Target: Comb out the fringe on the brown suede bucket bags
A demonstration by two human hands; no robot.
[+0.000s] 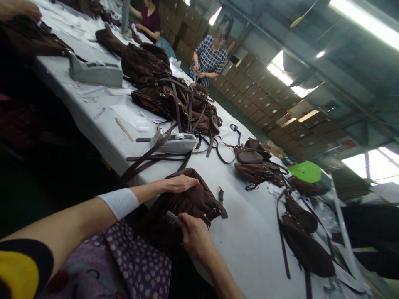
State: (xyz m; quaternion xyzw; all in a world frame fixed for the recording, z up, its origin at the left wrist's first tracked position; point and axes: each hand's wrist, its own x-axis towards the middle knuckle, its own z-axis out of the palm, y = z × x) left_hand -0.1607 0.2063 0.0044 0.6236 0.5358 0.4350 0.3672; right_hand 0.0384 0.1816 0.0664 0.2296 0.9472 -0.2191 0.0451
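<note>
A dark brown fabric bag [191, 197] with gathered, fringed cloth lies at the table's near edge, partly over my lap. My left hand [182, 183] rests on its upper side, fingers stretched out flat along the cloth; the thumb is hidden. Lower down, my right hand [195, 234] is closed around a slim silver-grey tool [173, 216], whose kind I cannot make out. The tool's tip points left, against the bag's dark fringe. A small strap tab with a metal ring [220, 195] lies just beyond the bag.
On the white table [243, 232] stand a grey tape dispenser [176, 143] and another tape dispenser [96, 72]. Brown bags are piled [183, 104] beyond, with more bags [258, 162] to the right. A person [208, 58] works across the table; stacked cartons [258, 95] line the back.
</note>
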